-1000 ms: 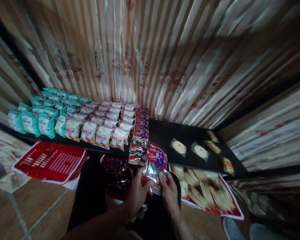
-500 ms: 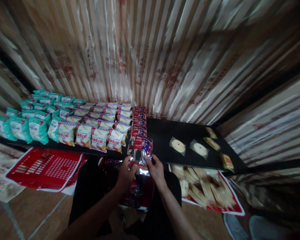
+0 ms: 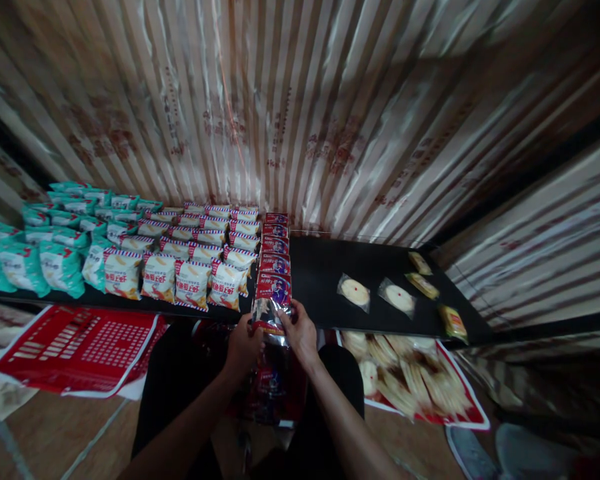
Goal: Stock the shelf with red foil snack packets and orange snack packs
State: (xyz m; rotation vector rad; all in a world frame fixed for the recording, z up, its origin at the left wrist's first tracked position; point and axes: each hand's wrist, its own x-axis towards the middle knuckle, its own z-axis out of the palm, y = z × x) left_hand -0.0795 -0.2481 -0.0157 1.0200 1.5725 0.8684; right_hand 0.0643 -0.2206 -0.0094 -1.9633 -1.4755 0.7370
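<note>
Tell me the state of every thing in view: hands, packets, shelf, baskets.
Red packet, held at the front edge of the shelf.
Left hand, gripping the packet's left edge.
Right hand, gripping its right edge.
Red row, lined up front to back.
Orange bags, standing in rows.
Green bags, standing in rows.
Round cakes, wrapped, lying flat, apart.
Red tray, on the floor, filled with pale snacks.
</note>
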